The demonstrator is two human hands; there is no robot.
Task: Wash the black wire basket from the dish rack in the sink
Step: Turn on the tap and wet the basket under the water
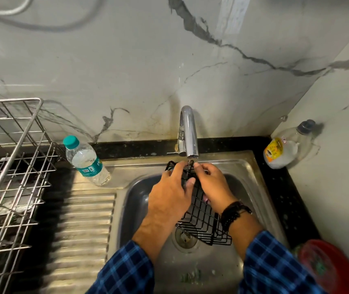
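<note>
Two blue plaid sleeves [127, 270] fill the bottom of the view, and from them both arms reach forward over the sink [247, 166]. The left hand [169, 196] is curled around the upper part of the black wire basket [203, 221], fingers over its top wires and thumb pressed against the side. The right hand [213, 187], with a dark beaded bracelet [232, 213] at the wrist, pinches the top edge of the same basket from the other side. So both hands grip the basket, which hangs tilted above the sink bowl, its upper end just under the tap [188, 132] and its lower end over the drain [185, 235].

The basket is already out of the dish rack [12, 166], which stands on the counter to the left, so the fetching part looks done. A thin stream seems to fall from the spout onto the top wires, though it is too faint to be sure. Only the top end sits under the tap; the lower part probably awaits rinsing. No sponge is visible, and the soap bottle [279, 151] lies untouched in the right corner. A water bottle [86, 162] stands beside the sink.
</note>
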